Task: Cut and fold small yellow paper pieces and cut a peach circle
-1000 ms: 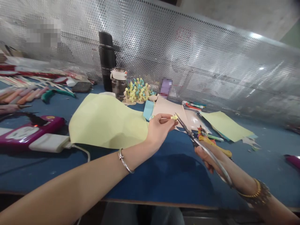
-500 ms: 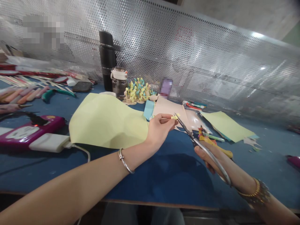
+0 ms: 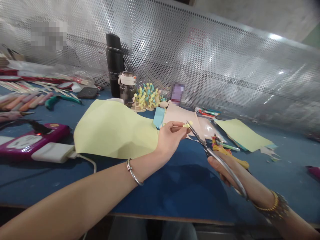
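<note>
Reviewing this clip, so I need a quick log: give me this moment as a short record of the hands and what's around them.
left hand: pinches a small yellow paper piece
right hand: grips long metal scissors, tips beside the piece
nearby: pale yellow-green paper sheet
surface: blue work surface
further back: black flask, glass jar, yellow-and-blue paper shapes, perforated metal screen

Pinching a small yellow paper scrap (image 3: 186,125) in the left hand (image 3: 170,138), gripping long steel scissors (image 3: 220,163) in the right hand (image 3: 225,171), tips just beside the scrap.
</note>
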Available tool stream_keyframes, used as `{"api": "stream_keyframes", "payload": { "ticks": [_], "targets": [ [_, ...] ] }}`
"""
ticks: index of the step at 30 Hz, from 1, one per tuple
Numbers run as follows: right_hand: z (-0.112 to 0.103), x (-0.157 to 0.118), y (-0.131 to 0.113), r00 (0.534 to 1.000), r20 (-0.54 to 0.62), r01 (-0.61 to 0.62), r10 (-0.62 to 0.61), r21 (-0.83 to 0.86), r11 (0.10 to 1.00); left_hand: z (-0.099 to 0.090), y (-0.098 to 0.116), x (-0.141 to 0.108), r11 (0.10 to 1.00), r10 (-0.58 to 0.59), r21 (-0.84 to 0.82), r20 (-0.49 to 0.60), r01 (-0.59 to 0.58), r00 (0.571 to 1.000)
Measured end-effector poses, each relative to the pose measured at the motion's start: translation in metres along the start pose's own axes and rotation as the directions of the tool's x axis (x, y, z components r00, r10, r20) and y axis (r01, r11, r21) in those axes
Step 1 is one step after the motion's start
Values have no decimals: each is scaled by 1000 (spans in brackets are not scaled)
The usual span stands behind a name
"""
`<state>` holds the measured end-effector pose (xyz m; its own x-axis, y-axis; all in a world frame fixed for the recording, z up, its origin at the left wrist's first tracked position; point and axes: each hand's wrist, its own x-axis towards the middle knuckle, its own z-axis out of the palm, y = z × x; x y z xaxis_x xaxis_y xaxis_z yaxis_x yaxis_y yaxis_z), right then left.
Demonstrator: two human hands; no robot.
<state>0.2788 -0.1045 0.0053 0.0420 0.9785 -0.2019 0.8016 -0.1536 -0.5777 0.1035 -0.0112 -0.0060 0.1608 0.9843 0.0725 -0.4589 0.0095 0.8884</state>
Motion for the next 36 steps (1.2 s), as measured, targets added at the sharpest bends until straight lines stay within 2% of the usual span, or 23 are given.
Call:
{"api": "stream_keyframes", "payload": {
  "ticks": [10,15,27,36],
  "targets": [
    [1,-4,-2,999,-17,36,-36,-3,999,0,0,0,1000,12,-5,1,-12,1000],
    [2,-5,-1,1000,-15,-12,12,-15,1000,0,0,0,1000,-3,-16,-1,3,1000],
    [2,-4,-2,1000,-1,-21,21,21,1000,0,0,-1,1000,-17,-4,-14,17,1000],
    [3,-3,-4,999,-38,-4,5,17,1000,1,0,-1,1000,-9,-8,1,9,1000]
  ]
}}
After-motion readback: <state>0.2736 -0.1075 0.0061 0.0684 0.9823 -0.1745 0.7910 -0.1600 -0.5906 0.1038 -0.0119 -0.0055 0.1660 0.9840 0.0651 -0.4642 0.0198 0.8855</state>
